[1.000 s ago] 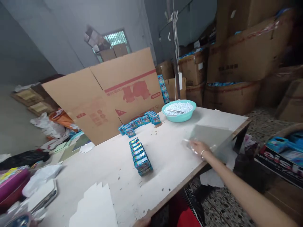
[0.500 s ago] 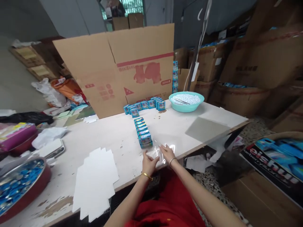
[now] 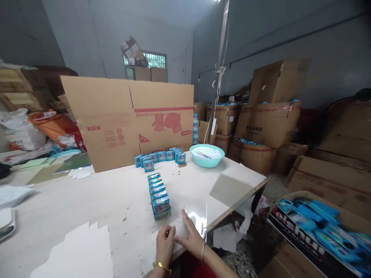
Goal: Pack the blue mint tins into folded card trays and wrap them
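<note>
Near the table's front edge, my left hand (image 3: 165,243) is closed, thumb against curled fingers, at the left side of a sheet of clear plastic film (image 3: 199,214). It appears to pinch the film's edge. My right hand (image 3: 191,238) is open, its fingers stretched forward over the film and its thumb pointing towards the left hand. Just beyond them stands a row of small blue printed boxes (image 3: 158,195), the nearest in a blue tray. The film is see-through and shiny, so its outline is hard to make out.
More blue boxes (image 3: 162,156) line the back before a large cardboard panel (image 3: 116,123). A turquoise basin (image 3: 207,162) holds white pellets. A stack of clear sheets (image 3: 230,189) lies right; white card sheets (image 3: 78,255) lie left. A carton of blue packs (image 3: 319,224) stands right, below table height.
The view has tilted up and shifted right. My left hand's fingers have curled in, while the right hand has turned and spread its fingers. Both hands are closer together.
</note>
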`<state>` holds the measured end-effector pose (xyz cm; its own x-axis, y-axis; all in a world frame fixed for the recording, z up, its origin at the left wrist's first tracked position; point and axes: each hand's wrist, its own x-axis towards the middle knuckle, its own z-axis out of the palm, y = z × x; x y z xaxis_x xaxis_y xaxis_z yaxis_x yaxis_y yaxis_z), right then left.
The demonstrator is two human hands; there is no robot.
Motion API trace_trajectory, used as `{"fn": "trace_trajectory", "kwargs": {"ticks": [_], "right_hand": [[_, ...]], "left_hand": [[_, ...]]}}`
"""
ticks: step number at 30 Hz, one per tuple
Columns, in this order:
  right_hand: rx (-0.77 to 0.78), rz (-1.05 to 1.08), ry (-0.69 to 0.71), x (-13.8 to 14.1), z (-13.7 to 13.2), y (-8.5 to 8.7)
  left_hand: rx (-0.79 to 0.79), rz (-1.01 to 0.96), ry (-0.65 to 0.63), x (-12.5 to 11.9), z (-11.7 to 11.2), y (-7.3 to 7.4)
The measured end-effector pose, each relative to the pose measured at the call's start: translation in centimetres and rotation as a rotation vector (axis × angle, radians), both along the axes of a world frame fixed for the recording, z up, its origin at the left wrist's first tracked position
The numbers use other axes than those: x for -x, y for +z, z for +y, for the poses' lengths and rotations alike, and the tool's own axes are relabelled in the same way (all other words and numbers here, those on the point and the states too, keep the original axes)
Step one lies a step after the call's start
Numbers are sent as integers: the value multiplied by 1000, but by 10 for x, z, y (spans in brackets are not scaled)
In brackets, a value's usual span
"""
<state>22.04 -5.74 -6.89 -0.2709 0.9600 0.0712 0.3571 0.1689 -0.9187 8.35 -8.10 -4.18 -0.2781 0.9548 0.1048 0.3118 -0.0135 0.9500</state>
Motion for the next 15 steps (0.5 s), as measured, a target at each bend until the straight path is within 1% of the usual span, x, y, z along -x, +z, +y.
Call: {"fn": "trace_trajectory", "kwargs": {"ticks": [1,3,6,9,11,13,15], "right_hand": [[-36,-87,64,-2,-5,-1],[-80,-202,168,-7,-12,1],[-111,-284,235,-11,-17,12],[-98,-409,265,-8,-20,21],[-121,-476,232,-3,-21,18],[-183,-486,214,2,-17,6],[-229,-465,249,4,-8,-7]], "left_hand": [[-11,11,14,4,0,0],[-2,-3,-13,11,0,0],[58,-74,-77,14,-1,1],[96,-121,-77,12,-3,4],[97,-119,-93,12,-3,5],[105,-108,-140,16,0,3],[118,-105,-200,22,6,-3]]}}
